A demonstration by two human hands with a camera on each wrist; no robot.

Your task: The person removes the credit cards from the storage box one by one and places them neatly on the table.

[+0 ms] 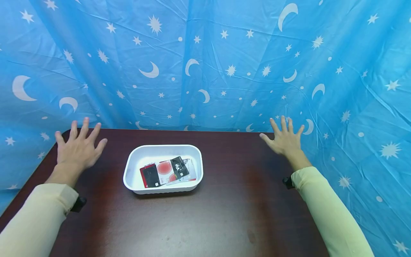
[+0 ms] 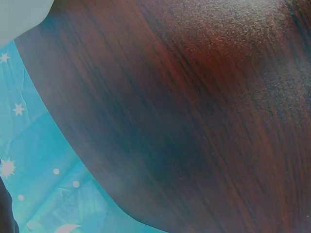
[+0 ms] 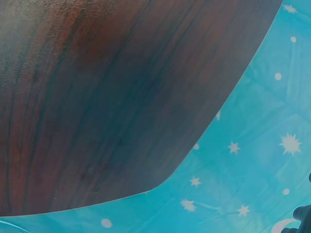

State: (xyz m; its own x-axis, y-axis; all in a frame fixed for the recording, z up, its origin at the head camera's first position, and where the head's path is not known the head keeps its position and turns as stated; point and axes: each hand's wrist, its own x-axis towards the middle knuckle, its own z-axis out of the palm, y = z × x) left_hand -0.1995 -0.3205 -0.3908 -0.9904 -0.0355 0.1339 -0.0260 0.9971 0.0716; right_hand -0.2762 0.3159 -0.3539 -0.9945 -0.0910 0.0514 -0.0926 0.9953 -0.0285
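Head view: The left hand (image 1: 78, 150) is over the far left corner of the tabletop (image 1: 224, 210), the right hand (image 1: 285, 141) over the far edge toward the right. Both have fingers straight and fanned wide, thumbs out, and hold nothing; whether either palm touches the wood I cannot tell. The white tub (image 1: 163, 151) sits near the far edge, left of its middle and nearer the left hand. Inside, several overlapping cards (image 1: 164, 171) lie in a loose spread, the one marked VIP (image 1: 179, 167) partly on top; the walls probably serve to keep them from sliding off. Between tub and right hand runs a wide stretch of wood, with more toward the near edge; the gap on the left is narrower. A blue curtain (image 1: 221, 50) hangs close behind the far edge, so room beyond looks limited.

Left wrist view: A rounded tabletop corner meets the curtain. I cannot tell what the pale shape (image 2: 22, 17) is; fingers cannot be made out.

Right wrist view: Another rounded corner shows, curtain beyond; dark shapes (image 3: 303, 213) at the frame's side may be fingertips.
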